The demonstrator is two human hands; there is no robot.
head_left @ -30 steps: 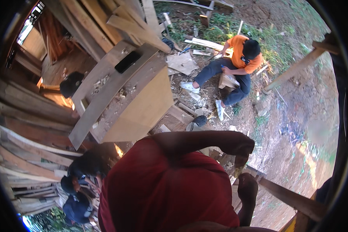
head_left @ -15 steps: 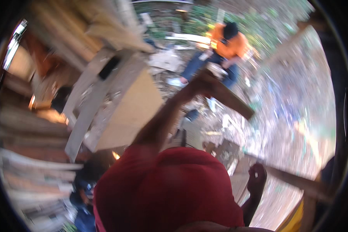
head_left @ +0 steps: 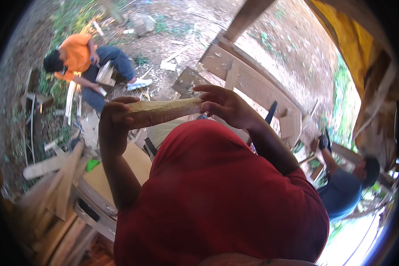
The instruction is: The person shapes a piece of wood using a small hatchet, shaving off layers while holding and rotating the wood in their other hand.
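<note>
A short, roughly hewn block of pale wood (head_left: 164,111) lies lengthwise in front of my red shirt. My left hand (head_left: 116,117) is closed around its left end, thumb and fingers bent over it. My right hand (head_left: 226,105) is at the block's right end with its fingers apart and slightly curved. Its fingertips are close to that end face; whether they touch it I cannot tell. Beyond my right hand stands a wooden workbench (head_left: 252,82) with planks on it. A dark, narrow object (head_left: 271,112) sticks up there, its kind unclear.
A person in orange (head_left: 77,53) sits on the ground at far left, handling wood. Another person in a dark shirt (head_left: 341,190) works at right, wearing a black glove. Loose boards (head_left: 66,177) and a pale box-like panel (head_left: 137,164) lie at left. Yellow sheeting (head_left: 346,31) hangs at upper right.
My view has swung to the right, so the seated person now appears at left. The wood block has come in from my outstretched left arm. My right hand has risen from my side to its end.
</note>
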